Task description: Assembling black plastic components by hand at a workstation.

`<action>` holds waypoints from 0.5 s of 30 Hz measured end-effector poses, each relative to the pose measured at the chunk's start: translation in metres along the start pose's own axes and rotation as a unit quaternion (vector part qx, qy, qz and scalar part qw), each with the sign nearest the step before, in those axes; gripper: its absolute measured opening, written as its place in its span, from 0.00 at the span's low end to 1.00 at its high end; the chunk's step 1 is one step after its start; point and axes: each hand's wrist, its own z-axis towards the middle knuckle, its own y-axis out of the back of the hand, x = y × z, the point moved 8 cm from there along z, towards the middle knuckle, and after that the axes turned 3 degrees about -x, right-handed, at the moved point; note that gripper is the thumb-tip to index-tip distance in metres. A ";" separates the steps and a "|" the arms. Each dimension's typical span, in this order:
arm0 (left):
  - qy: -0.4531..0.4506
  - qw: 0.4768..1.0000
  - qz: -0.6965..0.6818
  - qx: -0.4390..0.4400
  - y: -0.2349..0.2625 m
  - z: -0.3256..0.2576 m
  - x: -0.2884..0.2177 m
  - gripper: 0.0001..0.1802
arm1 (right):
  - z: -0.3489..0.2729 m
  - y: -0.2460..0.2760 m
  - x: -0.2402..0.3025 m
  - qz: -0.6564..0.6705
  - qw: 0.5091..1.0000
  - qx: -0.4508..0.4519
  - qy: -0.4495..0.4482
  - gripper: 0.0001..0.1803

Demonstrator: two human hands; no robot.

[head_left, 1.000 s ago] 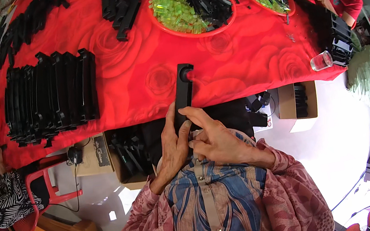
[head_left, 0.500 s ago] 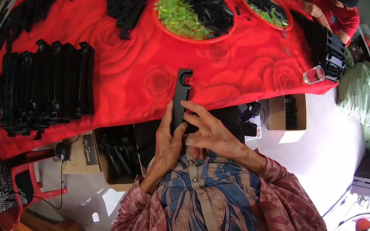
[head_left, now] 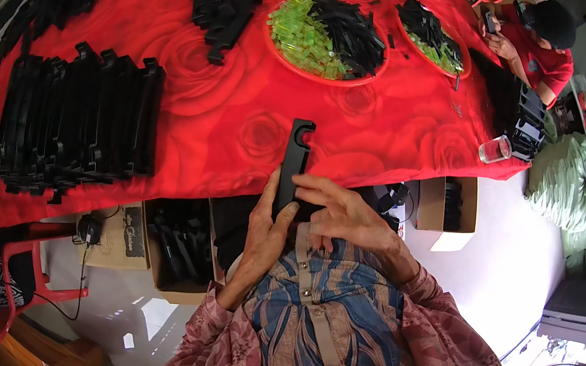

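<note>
Held close against the chest, just under the table edge: a long flat black plastic piece [head_left: 293,164] with a hooked notch at its far end, poking up over the red cloth. Left hand [head_left: 262,237] wrapped round its lower part from the side, fingers [head_left: 269,193] clenched on it, thumb laid along the edge. Right hand [head_left: 341,213] pinched onto the near end from the other side, fingertips on the flat face. Looked like a two-handed grip meant to keep the piece steady and upright, probably for fitting or checking something at its bottom end, though that end was hidden behind the hands.

Below and to the left, an open cardboard box [head_left: 177,244] on the floor with more black pieces stood inside, near the knees, easy to reach. Another smaller box [head_left: 449,212] to the right. A red plastic chair [head_left: 6,282] off to the left side.

Then the table [head_left: 221,129], covered in a red rose-pattern cloth. On the left, a big neat row of black pieces [head_left: 74,119] packed side by side, likely a sorted batch. Further back, a looser heap of black parts [head_left: 224,5]. To the right, a round red tray [head_left: 324,38] with bright green bits and thin black strips mixed in, and a second tray [head_left: 432,37] beyond. A clear glass [head_left: 493,149] at the right table edge.

Far right, another person in a red top [head_left: 545,56] seated beside the table, hands busy near the corner.
</note>
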 end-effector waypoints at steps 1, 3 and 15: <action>-0.013 1.000 0.009 -0.009 0.002 0.001 0.000 0.35 | -0.001 0.000 -0.001 -0.036 0.999 0.013 0.010 0.41; 0.057 0.996 -0.066 0.006 0.004 -0.001 0.003 0.34 | -0.004 0.006 -0.009 -0.076 0.996 0.029 -0.028 0.31; 0.112 0.934 -0.337 0.043 0.018 0.035 -0.021 0.29 | 0.013 0.087 0.027 -0.213 0.942 -0.240 0.100 0.06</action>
